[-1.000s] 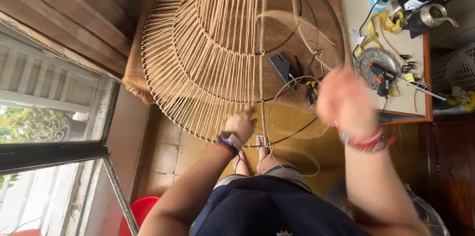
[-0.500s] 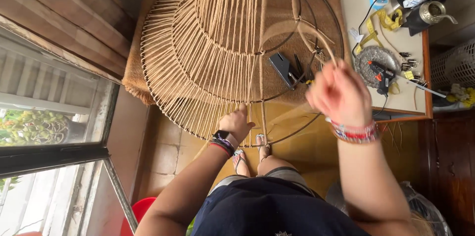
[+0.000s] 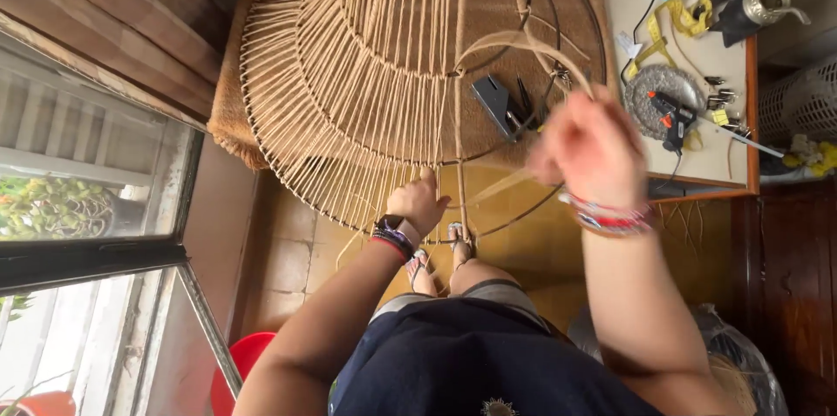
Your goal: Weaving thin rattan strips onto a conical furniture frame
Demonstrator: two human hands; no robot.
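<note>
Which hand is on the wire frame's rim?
The left hand, pressed to the lampshade frame's lower rim; the right hand is raised, pulling a rattan strand.

Beside one large woven wire-frame lampshade, one glue gun, one round metal dish and one yellow measuring tape are lying; two sandalled feet are showing below it.

1. The right hand, blurred, has moved up and toward the centre right of the frame, nearer the wire frame's edge.
2. The tan strand it holds now runs leftward, drawn toward the left hand.
3. The left hand has barely shifted, at the lower rim.
</note>
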